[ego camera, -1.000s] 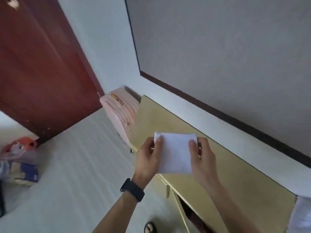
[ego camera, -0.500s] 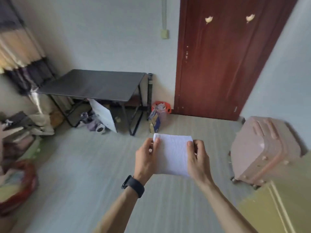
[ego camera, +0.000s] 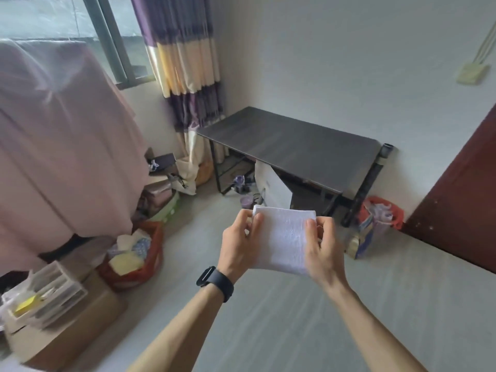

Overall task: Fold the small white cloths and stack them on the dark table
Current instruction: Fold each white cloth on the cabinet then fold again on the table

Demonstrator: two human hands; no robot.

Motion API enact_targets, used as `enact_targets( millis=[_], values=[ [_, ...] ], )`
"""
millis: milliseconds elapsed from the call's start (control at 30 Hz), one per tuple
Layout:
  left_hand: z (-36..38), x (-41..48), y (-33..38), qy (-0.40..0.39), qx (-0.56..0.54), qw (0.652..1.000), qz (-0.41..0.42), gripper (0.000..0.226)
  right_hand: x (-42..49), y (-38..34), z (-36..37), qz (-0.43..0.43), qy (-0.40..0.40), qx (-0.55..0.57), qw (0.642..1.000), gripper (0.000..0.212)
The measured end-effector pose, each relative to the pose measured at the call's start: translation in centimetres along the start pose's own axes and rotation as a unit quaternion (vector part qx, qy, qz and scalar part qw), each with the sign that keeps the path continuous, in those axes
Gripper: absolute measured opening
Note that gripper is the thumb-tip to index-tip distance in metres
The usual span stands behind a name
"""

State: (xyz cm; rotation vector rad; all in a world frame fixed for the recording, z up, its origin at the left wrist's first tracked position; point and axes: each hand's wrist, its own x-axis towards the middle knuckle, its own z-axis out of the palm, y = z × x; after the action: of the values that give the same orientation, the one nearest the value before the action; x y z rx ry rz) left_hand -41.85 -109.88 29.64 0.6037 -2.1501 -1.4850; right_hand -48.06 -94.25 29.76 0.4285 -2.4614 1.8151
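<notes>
White towelling, the small folded cloth (ego camera: 284, 238) is a flat rectangle held in mid-air over the grey floor (ego camera: 268, 331), well short of the dark table (ego camera: 290, 146) that stands against the far wall. The left hand (ego camera: 237, 245), a black watch (ego camera: 214, 283) on its wrist, pinches the cloth's left edge with the thumb on the near face and the fingers curled behind. The right hand (ego camera: 322, 245) pinches the right edge the same way. Gripping both sides at once likely serves to stop the folded layers sliding apart or dropping open, and holding it taut and level shows whether the edges line up. The fold looks finished, so this reads as the carrying step. Next the cloth must reach the table and go down flat, both pinches letting go together so nothing springs open.
</notes>
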Motion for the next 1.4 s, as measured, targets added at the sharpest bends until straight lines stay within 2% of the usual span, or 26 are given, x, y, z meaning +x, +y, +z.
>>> enact_targets(
  millis=[233,433,633,867,1033,1233,1400],
  values=[
    [-3.8,18.3,-5.3,0.043,0.024,0.999,-0.012,0.022,15.6,0.3,13.7,-0.017,-0.038,0.006,0.999,0.023],
    [-6.8,33.8,-9.8,0.087,0.050,0.993,-0.062,0.024,28.9,0.8,25.5,-0.006,-0.104,-0.009,0.995,0.020],
    [-9.3,48.2,-14.4,0.098,0.056,0.990,-0.089,0.024,40.8,2.2,36.4,0.003,-0.119,-0.029,0.992,0.019],
    [-11.4,67.5,-19.6,0.056,0.040,0.994,-0.089,0.027,54.8,3.5,48.7,0.036,-0.082,-0.022,0.996,0.020],
    [-10.8,81.3,-20.6,0.003,0.042,0.996,-0.082,0.028,65.4,4.0,54.3,0.076,-0.044,-0.014,0.996,0.025],
    [-6.3,96.1,-23.8,-0.055,0.043,0.993,-0.098,0.033,77.8,8.9,59.5,0.148,0.014,-0.020,0.989,0.026],
    [-1.1,107.8,-27.0,-0.103,0.065,0.983,-0.138,0.036,88.0,14.2,62.8,0.217,0.020,-0.025,0.976,0.028]
  ],
)
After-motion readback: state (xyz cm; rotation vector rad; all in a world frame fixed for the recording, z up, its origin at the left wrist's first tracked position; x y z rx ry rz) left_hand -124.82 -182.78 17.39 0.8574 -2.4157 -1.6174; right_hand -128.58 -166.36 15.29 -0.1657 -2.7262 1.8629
